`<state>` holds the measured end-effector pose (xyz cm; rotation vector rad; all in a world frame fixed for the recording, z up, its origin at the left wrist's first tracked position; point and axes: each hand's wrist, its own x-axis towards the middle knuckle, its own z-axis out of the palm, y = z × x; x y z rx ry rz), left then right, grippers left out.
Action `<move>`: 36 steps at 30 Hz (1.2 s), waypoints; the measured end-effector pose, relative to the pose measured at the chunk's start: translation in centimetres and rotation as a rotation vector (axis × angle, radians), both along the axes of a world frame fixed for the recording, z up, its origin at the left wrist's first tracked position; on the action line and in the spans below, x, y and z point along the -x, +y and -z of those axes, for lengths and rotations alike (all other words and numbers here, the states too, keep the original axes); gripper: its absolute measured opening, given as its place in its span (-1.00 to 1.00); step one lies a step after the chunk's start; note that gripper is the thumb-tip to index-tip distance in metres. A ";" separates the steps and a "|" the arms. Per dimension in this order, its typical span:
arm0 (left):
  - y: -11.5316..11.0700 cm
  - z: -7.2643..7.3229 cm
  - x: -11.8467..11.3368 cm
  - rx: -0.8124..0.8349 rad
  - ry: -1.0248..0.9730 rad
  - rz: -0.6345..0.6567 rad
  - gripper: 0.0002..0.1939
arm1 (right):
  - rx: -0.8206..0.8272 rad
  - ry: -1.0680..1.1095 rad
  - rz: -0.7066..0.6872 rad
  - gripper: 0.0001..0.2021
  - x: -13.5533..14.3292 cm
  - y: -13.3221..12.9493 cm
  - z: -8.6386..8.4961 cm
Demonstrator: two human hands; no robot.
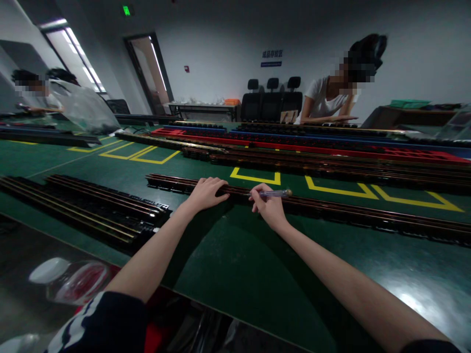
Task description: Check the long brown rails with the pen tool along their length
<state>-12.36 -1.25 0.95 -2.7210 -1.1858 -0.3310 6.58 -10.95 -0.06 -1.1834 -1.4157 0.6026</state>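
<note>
A long, narrow black rail with copper-coloured strips (353, 214) lies across the green table in front of me. My left hand (207, 192) rests over it, fingers on its top and far side, thumb along the near side. A short way to the right, my right hand (270, 208) pinches a slim pen-like tool with a clear barrel (275, 193). The tool lies almost level, its left end at my fingertips close to the rail; whether its tip touches the rail I cannot tell.
More black rails (84, 206) lie at the left near the table edge. Beyond the yellow floor-style markings (255, 180), long red (287, 146) and black rails are stacked. A clear plastic bag (84, 108) stands back left. Across the table a person (324, 100) leans forward. A lidded jar (79, 282) sits below left.
</note>
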 end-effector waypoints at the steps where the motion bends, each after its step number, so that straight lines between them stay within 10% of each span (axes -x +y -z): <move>1: 0.0 0.0 0.0 -0.001 0.000 0.002 -0.60 | -0.001 0.001 -0.002 -0.80 0.0 0.0 0.0; 36: -0.2 0.1 -0.2 -0.021 -0.028 -0.012 -0.61 | -0.006 -0.014 -0.003 -0.81 -0.1 0.0 0.1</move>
